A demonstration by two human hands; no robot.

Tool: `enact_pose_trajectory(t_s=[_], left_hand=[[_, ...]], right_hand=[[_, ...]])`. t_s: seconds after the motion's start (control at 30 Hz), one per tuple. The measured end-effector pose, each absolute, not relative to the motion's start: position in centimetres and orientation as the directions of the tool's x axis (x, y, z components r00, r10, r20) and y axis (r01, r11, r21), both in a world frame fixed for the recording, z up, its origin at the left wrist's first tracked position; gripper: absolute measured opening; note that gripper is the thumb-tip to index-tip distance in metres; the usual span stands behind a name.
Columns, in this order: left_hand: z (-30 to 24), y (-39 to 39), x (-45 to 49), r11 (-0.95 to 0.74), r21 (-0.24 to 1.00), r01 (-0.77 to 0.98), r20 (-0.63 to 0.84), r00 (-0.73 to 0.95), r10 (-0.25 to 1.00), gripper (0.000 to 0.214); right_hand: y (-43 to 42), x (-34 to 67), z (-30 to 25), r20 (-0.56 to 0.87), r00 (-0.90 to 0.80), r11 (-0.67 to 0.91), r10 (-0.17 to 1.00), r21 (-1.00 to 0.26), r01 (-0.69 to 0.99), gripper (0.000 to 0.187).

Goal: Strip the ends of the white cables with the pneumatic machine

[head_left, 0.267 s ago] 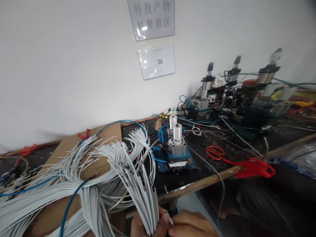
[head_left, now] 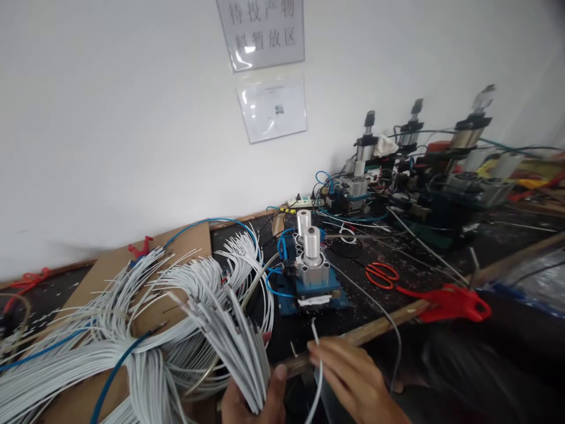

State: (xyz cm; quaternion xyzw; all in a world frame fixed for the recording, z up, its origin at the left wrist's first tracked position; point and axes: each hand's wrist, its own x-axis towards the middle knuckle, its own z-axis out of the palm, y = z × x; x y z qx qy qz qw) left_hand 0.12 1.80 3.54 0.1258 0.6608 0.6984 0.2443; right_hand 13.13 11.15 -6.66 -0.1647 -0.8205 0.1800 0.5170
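Down at the bottom edge of the view, the person's left hand (head_left: 247, 397) is wrapped around a thick bundle of white wires (head_left: 229, 335), thumb pressed against the front of it, so the cut ends fan upward and stay together within easy reach. The right hand (head_left: 353, 377), just right of the bundle, pinches a single white wire (head_left: 316, 353) between thumb and fingertips; its tip points up toward the small pneumatic press (head_left: 311, 277), and its tail hangs below the hand. Holding one wire apart from the rest looks like a way to present it alone to the machine.

That press, a blue-based unit with two silver cylinders on top, sits on the dark desk (head_left: 397, 282) just beyond the hands, its front slot facing the person. Left of the press, the rest of the wires loop back over a sheet of brown cardboard (head_left: 185, 241), which keeps them off the littered surface. Right of the press lie orange-handled scissors (head_left: 382, 274), and farther right a red plastic handle (head_left: 450, 300) sits at the desk's wooden front edge. Behind the press, toward the white wall, stand three taller cylinder machines (head_left: 410, 147) with blue hoses. Two paper notices (head_left: 269, 70) hang on the wall above.
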Motion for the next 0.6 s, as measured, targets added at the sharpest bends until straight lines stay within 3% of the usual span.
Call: enact_pose_trajectory(t_s=[0.1,0.27,0.6], left_hand=[[5.8,2.6,0.3,-0.106,0.985,-0.133,-0.069,-0.883,0.463,0.047],[7.6,3.1,-0.4,-0.130,0.991,-0.011,0.056,-0.864,0.501,0.044],[7.6,3.7,-0.2,-0.156,0.987,-0.024,0.049,-0.895,0.444,0.032]], right_hand=[[13.5,12.3,-8.6,0.801,-0.367,0.878,0.473,-0.463,0.120,0.039],[14.5,11.4,-9.1,0.803,-0.325,0.866,0.499,-0.474,0.159,0.032],[14.9,10.6,-8.7,0.766,-0.310,0.826,0.563,-0.535,0.179,0.032]])
